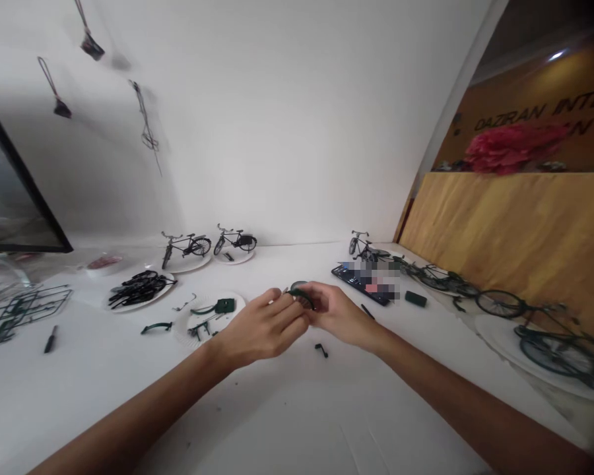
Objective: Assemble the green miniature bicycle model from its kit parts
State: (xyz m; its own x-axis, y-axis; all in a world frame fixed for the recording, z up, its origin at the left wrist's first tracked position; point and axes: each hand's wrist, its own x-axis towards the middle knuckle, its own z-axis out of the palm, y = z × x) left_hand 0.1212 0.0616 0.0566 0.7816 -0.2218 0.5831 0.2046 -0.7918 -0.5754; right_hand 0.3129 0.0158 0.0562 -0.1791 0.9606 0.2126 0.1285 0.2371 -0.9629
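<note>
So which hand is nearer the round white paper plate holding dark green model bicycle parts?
Left. The left hand is just right of the white paper plate; the right hand is farther right, beyond the left hand.

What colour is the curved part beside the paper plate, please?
The curved part is dark green, best seen in the head view.

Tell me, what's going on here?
A person is holding a small dark green part between their left hand and right hand, just above a white table. Miniature bicycles stand toward the back of the table, some on paper plates. Nearby, one paper plate holds loose green parts, and another plate holds a pile of black parts.
</note>
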